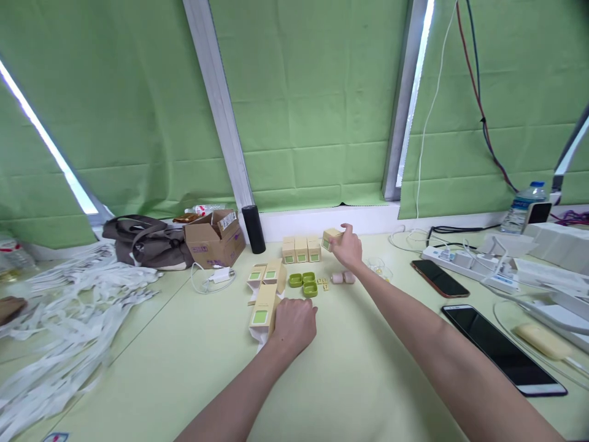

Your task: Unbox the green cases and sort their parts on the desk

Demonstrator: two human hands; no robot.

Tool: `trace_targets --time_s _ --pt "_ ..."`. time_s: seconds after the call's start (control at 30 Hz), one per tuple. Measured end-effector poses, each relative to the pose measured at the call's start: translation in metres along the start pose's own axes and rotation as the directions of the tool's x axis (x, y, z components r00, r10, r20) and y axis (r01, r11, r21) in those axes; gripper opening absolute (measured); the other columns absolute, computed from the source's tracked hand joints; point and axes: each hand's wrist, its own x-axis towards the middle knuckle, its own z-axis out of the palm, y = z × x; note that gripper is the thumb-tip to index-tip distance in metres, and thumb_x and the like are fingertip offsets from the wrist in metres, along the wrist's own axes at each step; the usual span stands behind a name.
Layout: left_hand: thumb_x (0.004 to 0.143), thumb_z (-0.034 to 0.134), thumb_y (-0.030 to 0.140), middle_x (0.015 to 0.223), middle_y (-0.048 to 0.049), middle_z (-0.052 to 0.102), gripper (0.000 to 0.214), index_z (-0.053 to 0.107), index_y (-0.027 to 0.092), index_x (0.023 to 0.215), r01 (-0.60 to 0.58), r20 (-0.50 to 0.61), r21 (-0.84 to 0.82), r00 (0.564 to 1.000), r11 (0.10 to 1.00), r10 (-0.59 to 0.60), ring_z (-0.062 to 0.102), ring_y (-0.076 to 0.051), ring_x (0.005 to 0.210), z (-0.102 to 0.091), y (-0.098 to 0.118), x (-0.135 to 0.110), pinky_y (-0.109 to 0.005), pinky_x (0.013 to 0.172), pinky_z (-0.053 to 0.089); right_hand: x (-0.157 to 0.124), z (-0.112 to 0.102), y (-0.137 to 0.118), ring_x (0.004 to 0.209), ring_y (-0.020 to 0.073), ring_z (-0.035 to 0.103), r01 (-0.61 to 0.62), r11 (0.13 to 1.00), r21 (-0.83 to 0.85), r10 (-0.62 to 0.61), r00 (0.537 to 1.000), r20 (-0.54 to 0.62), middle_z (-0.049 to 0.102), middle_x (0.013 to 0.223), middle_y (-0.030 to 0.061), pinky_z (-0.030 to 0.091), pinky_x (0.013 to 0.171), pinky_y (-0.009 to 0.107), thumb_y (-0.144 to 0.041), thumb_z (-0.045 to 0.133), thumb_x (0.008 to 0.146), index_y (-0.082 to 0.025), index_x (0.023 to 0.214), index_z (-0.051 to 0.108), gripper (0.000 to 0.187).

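My right hand pinches a small cream-coloured cardboard box by its right side. That box is tilted beside a row of three matching boxes, each with a green square on its front. Curled into a fist, my left hand is on the table beside a longer cream box; its fingertips are hidden, so its contents cannot be seen. Two more boxes with white lower flaps stand behind that one. Between my hands sit three small green trays, several tiny yellowish pieces and pinkish-white rolls.
White straps spread over the left side. A grey bag, an open carton and a black cylinder stand at the back. On the right lie two phones, a power strip and cables. Part of another hand shows far left.
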Motion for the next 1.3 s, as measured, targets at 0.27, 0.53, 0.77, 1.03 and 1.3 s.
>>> trace_targets --time_s 0.27,0.53,0.77,1.03,1.3 --pt "0.102 0.049 0.029 0.115 -0.0113 0.072 0.027 0.058 0.021 0.126 -0.174 -0.365 -0.607 0.928 0.775 -0.077 0.067 -0.026 0.109 0.007 0.000 0.000 -0.044 0.101 0.049 -0.098 -0.044 -0.006 0.082 0.0228 0.072 -0.188 0.642 0.744 0.068 0.980 0.189 0.076 0.098 0.0035 0.055 0.070 0.035 -0.064 0.071 0.085 -0.029 0.127 0.049 0.060" --pt "0.100 0.058 0.049 0.136 -0.0143 0.065 0.057 0.038 0.024 0.147 -0.211 -0.227 -0.948 0.973 0.239 -0.044 0.068 -0.023 0.115 0.010 0.013 -0.003 -0.040 0.102 0.054 -0.161 -0.051 -0.017 0.084 0.0231 0.072 -0.408 0.331 0.851 0.135 0.913 0.385 0.077 0.098 0.0038 0.054 0.067 0.034 -0.059 0.088 0.073 -0.028 0.112 0.057 0.058" --pt "0.093 0.070 0.049 0.137 -0.0174 0.064 0.071 0.038 0.020 0.149 -0.202 -0.222 -0.968 0.967 0.151 -0.127 0.069 -0.026 0.117 0.019 0.005 0.001 -0.042 0.100 0.056 -0.168 -0.043 -0.015 0.108 0.0273 0.071 -0.382 0.323 0.866 -0.010 0.913 0.407 0.074 0.115 0.0077 0.060 0.087 0.041 -0.053 0.091 0.071 -0.028 0.111 0.061 0.056" --pt "0.095 0.067 0.035 0.141 -0.0170 0.065 0.064 0.041 0.019 0.151 -0.223 -0.238 -0.956 0.970 0.188 -0.058 0.065 -0.026 0.127 0.027 0.000 0.003 -0.042 0.107 0.054 -0.161 -0.037 0.002 0.101 0.0253 0.069 -0.301 0.521 0.799 -0.035 0.927 0.372 0.072 0.112 0.0076 0.055 0.093 0.043 -0.039 0.088 0.071 -0.027 0.118 0.062 0.056" --pt "0.085 0.064 0.005 0.142 -0.0164 0.066 0.059 0.052 0.019 0.142 -0.138 -0.146 -0.961 0.989 0.242 -0.017 0.066 -0.027 0.130 0.043 -0.006 0.011 -0.046 0.112 0.054 -0.149 -0.035 0.020 0.096 0.0262 0.063 -0.163 0.838 0.521 -0.060 0.921 0.385 0.075 0.110 0.0063 0.049 0.086 0.040 -0.016 0.077 0.057 -0.023 0.107 0.072 0.051"
